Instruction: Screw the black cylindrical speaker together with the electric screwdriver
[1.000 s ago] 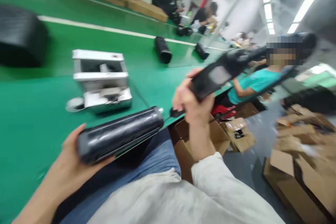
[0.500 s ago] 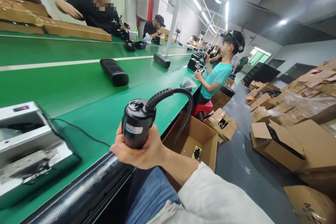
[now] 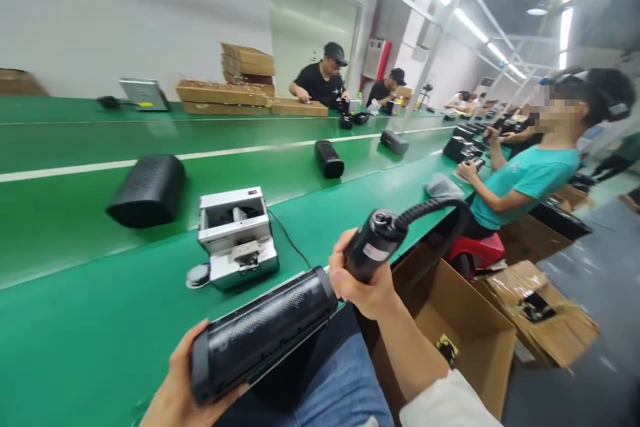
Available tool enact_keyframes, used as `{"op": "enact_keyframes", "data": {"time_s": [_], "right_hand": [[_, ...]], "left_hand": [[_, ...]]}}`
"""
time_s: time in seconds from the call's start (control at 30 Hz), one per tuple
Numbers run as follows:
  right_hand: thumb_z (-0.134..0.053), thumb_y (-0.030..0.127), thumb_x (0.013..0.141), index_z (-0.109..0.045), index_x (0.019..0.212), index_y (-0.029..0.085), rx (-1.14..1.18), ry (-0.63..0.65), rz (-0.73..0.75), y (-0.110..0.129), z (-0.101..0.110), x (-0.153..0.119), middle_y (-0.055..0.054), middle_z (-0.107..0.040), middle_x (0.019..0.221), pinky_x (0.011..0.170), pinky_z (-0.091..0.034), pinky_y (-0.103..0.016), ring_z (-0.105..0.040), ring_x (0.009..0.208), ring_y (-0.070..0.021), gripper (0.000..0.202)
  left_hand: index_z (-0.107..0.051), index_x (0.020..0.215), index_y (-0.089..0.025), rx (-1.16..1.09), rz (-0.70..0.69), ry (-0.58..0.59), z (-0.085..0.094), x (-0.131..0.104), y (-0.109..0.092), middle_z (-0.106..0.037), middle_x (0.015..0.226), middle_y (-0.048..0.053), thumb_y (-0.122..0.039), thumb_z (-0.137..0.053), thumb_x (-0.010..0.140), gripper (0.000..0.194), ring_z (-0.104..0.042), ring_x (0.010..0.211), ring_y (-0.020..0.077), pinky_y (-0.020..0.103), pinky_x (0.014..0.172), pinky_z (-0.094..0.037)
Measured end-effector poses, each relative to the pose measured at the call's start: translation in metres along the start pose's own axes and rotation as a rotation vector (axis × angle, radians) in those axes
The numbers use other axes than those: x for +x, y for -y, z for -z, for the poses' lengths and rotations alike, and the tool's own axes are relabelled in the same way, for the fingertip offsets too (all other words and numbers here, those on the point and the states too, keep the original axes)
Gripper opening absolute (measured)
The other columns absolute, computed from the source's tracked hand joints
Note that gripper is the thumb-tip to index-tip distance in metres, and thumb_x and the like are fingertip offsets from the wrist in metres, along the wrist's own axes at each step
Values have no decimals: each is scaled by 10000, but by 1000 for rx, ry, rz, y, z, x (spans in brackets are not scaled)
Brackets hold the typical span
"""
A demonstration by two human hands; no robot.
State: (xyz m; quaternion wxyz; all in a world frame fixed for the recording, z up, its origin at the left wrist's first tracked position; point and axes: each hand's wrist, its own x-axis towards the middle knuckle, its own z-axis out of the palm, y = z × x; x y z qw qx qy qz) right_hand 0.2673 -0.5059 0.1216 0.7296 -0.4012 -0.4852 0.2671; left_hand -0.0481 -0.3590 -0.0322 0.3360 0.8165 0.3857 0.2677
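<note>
My right hand point(image 3: 364, 283) is wrapped round a corded electric screwdriver point(image 3: 373, 250), a black cylinder with a hanging ring and a ribbed cable sleeve on top. Its tip is hidden. My left hand point(image 3: 183, 373) grips the near end of a long black speaker housing point(image 3: 265, 320) with a perforated metal grille. The housing lies aslant at the bench edge, its far end close below my right hand. Behind it on the green bench point(image 3: 60, 340) stands a silver screw feeder point(image 3: 237, 237) with a small round lid point(image 3: 199, 275) beside it.
Black speaker housings point(image 3: 150, 190) are spaced along the green belt. An open cardboard box point(image 3: 470, 307) stands below the bench on my right. A co-worker in a turquoise shirt point(image 3: 535, 180) sits beyond it; others work across the bench. The screwdriver cable point(image 3: 435, 205) arches over the box.
The view has swung left and back, bringing my left hand and the housing's near end into sight. My right hand keeps its hold on the screwdriver, which now leans more.
</note>
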Motion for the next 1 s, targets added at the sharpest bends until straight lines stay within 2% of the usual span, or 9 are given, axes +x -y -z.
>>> {"op": "enact_keyframes", "data": {"time_s": [0.1, 0.2, 0.37, 0.53, 0.67, 0.77, 0.87, 0.93, 1.0], "right_hand": [[-828, 249, 1055, -660, 1154, 266, 10, 6, 62, 1, -1, -7, 67, -550, 730, 490, -408, -220, -453, 511, -86, 196], [-784, 182, 1076, -657, 1173, 311, 47, -36, 75, 8, -5, -10, 68, -547, 744, 506, -416, -212, -452, 520, -89, 206], [-765, 179, 1074, -649, 1135, 316, 56, -60, 68, 15, -7, -7, 80, -522, 696, 485, -420, -206, -436, 478, -94, 189], [-812, 228, 1053, -637, 1140, 299, 54, -87, 86, 5, -5, -7, 81, -554, 701, 461, -428, -204, -456, 453, -90, 209], [-872, 309, 1022, -645, 1147, 263, 39, 34, 15, 10, 0, 2, 64, -603, 695, 459, -463, -232, -514, 452, -111, 264], [-880, 298, 1014, -680, 1152, 265, 61, 73, 25, 34, -1, 14, 58, -616, 691, 477, -474, -234, -533, 464, -110, 245], [-878, 259, 980, -744, 1173, 306, 93, 46, 185, 74, -3, 28, 71, -577, 630, 415, -414, -236, -460, 394, -105, 240], [-985, 307, 849, -776, 1126, 326, 105, -47, 295, 101, 3, 37, 86, -485, 542, 345, -314, -269, -333, 324, -105, 348], [-1146, 427, 600, -772, 1032, 362, 99, -235, 310, 120, 22, 45, 101, -377, 491, 325, -217, -316, -227, 313, -102, 574]], "left_hand": [[-376, 1717, -503, -63, 69, 0, -6, -9, 7, -732, 1451, 41, -663, -836, 834, 1009, -849, 1136, 419, 642, 1087, -685], [-384, 1703, -372, -103, 66, 80, -3, -12, 5, -707, 1506, 98, -521, -904, 824, 1032, -811, 1242, 386, 587, 1182, -635], [-331, 1719, -329, -93, 54, 166, 9, -12, -4, -659, 1570, 167, -449, -951, 838, 1083, -769, 1321, 389, 589, 1210, -608], [-294, 1750, -336, -81, 65, 153, 8, -13, -1, -667, 1564, 156, -433, -945, 838, 1125, -771, 1319, 398, 595, 1200, -613], [-259, 1780, -347, -84, -3, 169, 9, -7, 3, -619, 1648, 157, -435, -931, 848, 1152, -754, 1375, 394, 563, 1210, -612], [-232, 1801, -328, -89, -41, 173, 12, -2, -6, -576, 1703, 178, -395, -903, 850, 1166, -697, 1482, 411, 594, 1281, -556], [-359, 1742, -300, -108, -26, 132, 17, -6, -19, -639, 1608, 161, -388, -911, 814, 1083, -725, 1419, 408, 599, 1259, -572], [-442, 1685, -293, -141, -4, 89, 26, -18, -23, -676, 1547, 143, -406, -947, 785, 1038, -746, 1361, 402, 581, 1234, -593], [-477, 1664, -296, -172, 41, 28, 40, -36, -21, -700, 1494, 124, -451, -989, 760, 1051, -767, 1297, 394, 571, 1220, -606]]}}
